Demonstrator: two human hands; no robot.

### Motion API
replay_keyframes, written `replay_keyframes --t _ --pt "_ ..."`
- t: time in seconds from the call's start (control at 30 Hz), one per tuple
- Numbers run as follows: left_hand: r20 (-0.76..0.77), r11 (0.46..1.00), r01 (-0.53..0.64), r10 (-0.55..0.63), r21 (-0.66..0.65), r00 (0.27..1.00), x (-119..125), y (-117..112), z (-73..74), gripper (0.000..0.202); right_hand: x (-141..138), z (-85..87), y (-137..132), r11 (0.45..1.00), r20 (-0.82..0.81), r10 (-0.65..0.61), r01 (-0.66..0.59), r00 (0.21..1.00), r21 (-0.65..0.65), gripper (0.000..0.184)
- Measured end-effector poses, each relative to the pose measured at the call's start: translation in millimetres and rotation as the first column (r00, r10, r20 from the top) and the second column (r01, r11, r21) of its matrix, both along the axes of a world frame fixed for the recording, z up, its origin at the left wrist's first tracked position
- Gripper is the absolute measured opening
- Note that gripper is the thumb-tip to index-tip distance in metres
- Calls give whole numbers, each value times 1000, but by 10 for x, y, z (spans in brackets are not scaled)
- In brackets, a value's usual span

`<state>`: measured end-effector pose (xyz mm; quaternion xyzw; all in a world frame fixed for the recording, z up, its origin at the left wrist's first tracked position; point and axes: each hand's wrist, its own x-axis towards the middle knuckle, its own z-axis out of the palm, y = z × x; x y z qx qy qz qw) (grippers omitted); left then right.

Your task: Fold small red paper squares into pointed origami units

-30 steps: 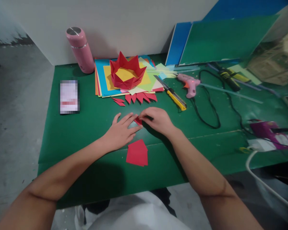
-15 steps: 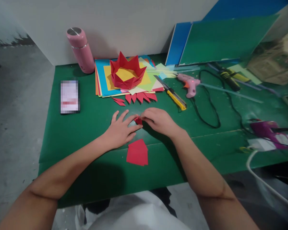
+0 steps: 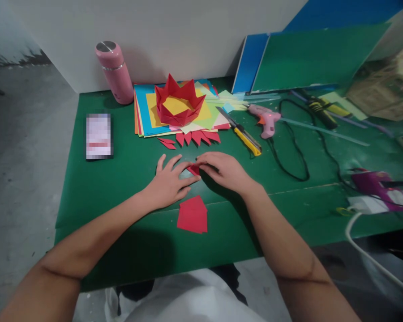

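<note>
A small folded piece of red paper [image 3: 195, 169] lies on the green table between my hands. My left hand [image 3: 169, 182] rests on the table with its fingers spread, two fingertips touching the paper's left side. With thumb and fingers pinched, my right hand [image 3: 223, 170] holds the paper's upper right edge. Nearer to me is a small stack of red paper squares [image 3: 192, 215]. Beyond my hands lie several folded red paper points [image 3: 198, 137]. Behind them a red folded-paper ring with pointed tips [image 3: 179, 117] stands on coloured paper sheets [image 3: 143, 112].
A yellow utility knife [image 3: 246, 138] and a pink glue gun [image 3: 267, 120] with a black cord lie to the right. At the left are a pink bottle [image 3: 117, 78] and a phone [image 3: 99, 136]. A power strip [image 3: 369, 202] sits at the right edge.
My right fingers have shifted slightly at the paper's edge, and a little more of the red piece shows. My left hand stays almost in place.
</note>
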<state>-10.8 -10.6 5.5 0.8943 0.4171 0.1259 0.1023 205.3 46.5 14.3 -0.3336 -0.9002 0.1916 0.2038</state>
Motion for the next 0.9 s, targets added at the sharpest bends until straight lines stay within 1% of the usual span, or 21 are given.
replay_keyframes --t 0.13,0.23,0.27,0.37,0.43,0.53,0.7,0.83,0.9 --pt "67 1000 -12 12 -6 998 13 1 3 32 21 41 4 998 65 46 -48 997 27 21" --pt "199 998 -56 63 -41 978 0 30 20 19 22 60 6 996 100 76 -80 992 27 29" --pt "242 996 -83 91 -45 966 -9 44 26 19 20 62 7 996 108 82 -86 991 27 30" --pt "298 986 -164 159 -8 941 -46 91 35 23 12 52 12 996 121 69 -75 990 49 22" --pt "278 987 -157 144 25 950 -65 114 25 30 11 33 19 995 126 55 -65 991 76 16" --pt "225 992 -117 104 43 969 -70 123 -8 37 21 -5 35 993 113 52 -64 992 103 23" --pt "152 998 -29 19 64 988 -57 109 -47 38 29 -57 64 992 80 60 -68 995 107 28" --pt "114 998 -5 -2 60 994 -62 120 -24 38 -4 -93 65 989 91 76 -87 993 123 30" --pt "104 999 29 -34 45 994 -62 121 -3 37 -19 -120 58 990 57 79 -85 995 113 29"
